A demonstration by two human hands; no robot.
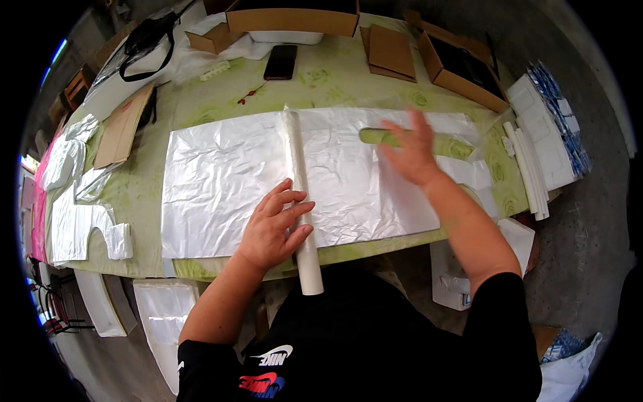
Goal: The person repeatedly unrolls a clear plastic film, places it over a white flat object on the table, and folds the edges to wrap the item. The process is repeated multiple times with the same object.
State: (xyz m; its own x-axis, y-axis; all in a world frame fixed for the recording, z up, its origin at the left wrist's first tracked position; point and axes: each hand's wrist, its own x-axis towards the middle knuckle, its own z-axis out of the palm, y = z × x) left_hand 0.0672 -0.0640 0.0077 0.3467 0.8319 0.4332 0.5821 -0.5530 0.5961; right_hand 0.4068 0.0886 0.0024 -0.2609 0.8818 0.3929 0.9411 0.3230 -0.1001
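Observation:
A stack of thin white plastic bags lies spread and wrinkled across the table. Across its middle lies a long white tube, its near end sticking out over the table edge toward me. My left hand rests on the tube with its fingers apart, laid over it rather than wrapped round. Over the right part of the bags is my right hand, slightly blurred, with fingers spread and nothing held. It is beside an oval handle-like gap where the green tablecloth shows; whether it touches the plastic I cannot tell.
Folded white bags lie at the left edge by a cardboard flap. A black phone and an open carton are at the back. Several white tubes lie at the right. White bins stand below the table.

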